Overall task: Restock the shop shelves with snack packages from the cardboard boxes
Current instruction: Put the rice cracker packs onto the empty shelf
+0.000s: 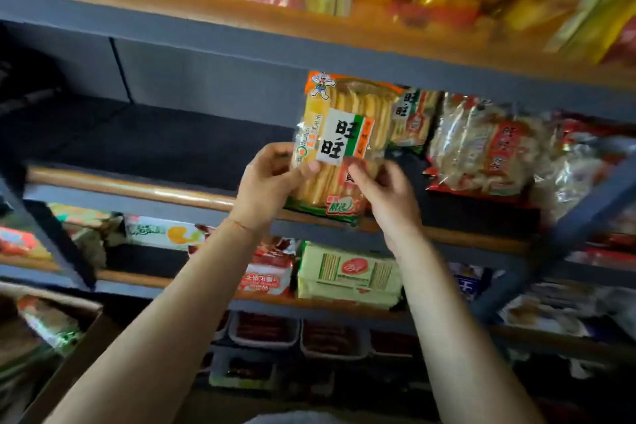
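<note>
Cardboard box (pixel 69 348) at lower left, snack packs inside. Left hand (pixel 272 182) and right hand (pixel 389 196) both pinch the rice cracker pack (pixel 340 148), held upright over the front rail of the middle shelf (pixel 130 188). Matching pack (pixel 414 117) just behind it; red packs (pixel 481 148) further right on the shelf.

Only 1 view is being supplied, from a wide-angle camera worn on the head. The scene is being viewed forward and slightly down along both forearms, close behind the left hand (pixel 272 182) and right hand (pixel 389 196). Shelves (pixel 137 189) are being framed just beyond the hands.
</note>
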{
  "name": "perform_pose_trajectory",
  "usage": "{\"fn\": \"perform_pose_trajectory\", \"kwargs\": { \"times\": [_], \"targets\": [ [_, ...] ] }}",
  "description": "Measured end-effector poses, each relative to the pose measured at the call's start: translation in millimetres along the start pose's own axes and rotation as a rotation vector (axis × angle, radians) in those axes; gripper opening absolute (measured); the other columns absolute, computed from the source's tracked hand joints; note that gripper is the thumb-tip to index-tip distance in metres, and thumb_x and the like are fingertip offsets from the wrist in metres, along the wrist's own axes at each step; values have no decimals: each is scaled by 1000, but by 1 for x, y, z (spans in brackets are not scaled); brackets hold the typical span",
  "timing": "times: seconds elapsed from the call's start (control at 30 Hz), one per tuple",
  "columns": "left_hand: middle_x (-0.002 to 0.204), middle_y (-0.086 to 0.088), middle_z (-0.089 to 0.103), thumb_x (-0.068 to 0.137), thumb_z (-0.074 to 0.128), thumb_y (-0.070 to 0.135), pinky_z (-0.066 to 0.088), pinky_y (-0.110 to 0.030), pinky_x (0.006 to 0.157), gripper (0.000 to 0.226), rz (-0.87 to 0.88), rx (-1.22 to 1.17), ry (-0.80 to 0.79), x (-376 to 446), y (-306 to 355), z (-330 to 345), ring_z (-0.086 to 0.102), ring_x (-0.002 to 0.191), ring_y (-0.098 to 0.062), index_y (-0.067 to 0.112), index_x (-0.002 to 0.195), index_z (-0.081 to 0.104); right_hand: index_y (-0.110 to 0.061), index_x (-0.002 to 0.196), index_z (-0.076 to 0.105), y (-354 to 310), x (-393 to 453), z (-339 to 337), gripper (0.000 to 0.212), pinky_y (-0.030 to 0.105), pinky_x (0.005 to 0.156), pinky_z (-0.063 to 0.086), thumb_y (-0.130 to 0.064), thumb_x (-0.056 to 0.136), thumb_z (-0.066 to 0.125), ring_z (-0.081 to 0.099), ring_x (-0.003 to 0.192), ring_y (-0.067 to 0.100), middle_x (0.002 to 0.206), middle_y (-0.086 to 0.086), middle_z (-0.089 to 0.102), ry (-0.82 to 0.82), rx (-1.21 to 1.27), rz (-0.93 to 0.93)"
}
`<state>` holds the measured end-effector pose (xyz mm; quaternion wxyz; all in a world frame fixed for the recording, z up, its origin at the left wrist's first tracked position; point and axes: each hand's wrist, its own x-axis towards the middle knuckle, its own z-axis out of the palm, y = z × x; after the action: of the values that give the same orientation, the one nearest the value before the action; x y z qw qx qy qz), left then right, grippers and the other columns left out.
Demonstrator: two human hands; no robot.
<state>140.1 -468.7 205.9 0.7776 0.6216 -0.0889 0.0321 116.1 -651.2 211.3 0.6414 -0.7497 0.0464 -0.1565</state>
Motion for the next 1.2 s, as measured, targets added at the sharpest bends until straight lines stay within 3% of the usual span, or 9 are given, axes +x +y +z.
{"fn": "perform_pose_trajectory", "kwargs": {
  "times": [0.13,0.3,0.4,0.47,0.6,0.73,0.97,1.1,1.2],
  "targets": [
    [108,-11,73,78,86,18,62,-44,80,38,57,168,-20,53,-12,53,71,95,-24,16,104,58,-20,107,62,3,39,-40,29,22,77,46,-39,87,73,62,99,6,102,-15,65,129,-141,-37],
    [100,5,66,84,81,31,51,-26,76,33,61,539,-19,110,-29,108,64,91,-14,23,109,62,-17,120,62,11,86,-71,37,25,73,41,-40,91,68,61,97,16,106,-3,64,236,-343,-20],
    [107,1,67,84,82,31,59,-36,84,34,-30,508,-27,137,-49,125,67,96,-18,23,111,62,-16,132,56,20,110,-81,50,26,77,43,-45,93,64,60,102,21,123,4,65,237,-453,63],
    [109,-2,69,85,81,30,63,-38,73,31,-85,451,-21,149,-62,132,69,95,-21,23,107,60,-16,138,52,27,124,-83,53,25,77,43,-45,95,62,60,108,22,130,5,61,231,-442,126],
    [99,0,68,83,82,33,64,-39,71,29,-128,388,45,170,-75,143,71,91,-24,25,102,62,-20,134,55,37,148,-81,47,17,57,38,-43,93,65,55,94,13,125,1,62,307,-289,199],
    [101,1,67,83,82,33,63,-42,77,31,-130,336,50,184,-84,153,69,89,-19,26,103,60,-19,129,56,45,164,-75,53,27,85,50,-45,86,72,60,110,19,121,0,63,407,-210,204],
    [93,2,68,86,80,33,59,-24,63,33,-148,287,32,192,-88,163,68,79,-14,24,113,63,-28,125,55,51,167,-66,63,42,97,51,-66,76,67,61,103,17,110,-9,63,401,-147,213],
    [105,-7,71,88,79,31,62,-34,79,39,-156,239,-28,189,-93,162,69,84,-18,23,122,61,-31,148,33,48,161,-62,90,52,112,36,-71,74,63,45,134,27,147,-1,47,363,-143,234],
    [111,-7,71,89,78,28,61,-38,86,50,-168,206,-55,185,-93,159,70,92,-20,19,133,57,-19,158,15,46,156,-63,88,44,120,25,-46,90,65,26,148,26,162,5,27,331,-115,198]
  ]
}}
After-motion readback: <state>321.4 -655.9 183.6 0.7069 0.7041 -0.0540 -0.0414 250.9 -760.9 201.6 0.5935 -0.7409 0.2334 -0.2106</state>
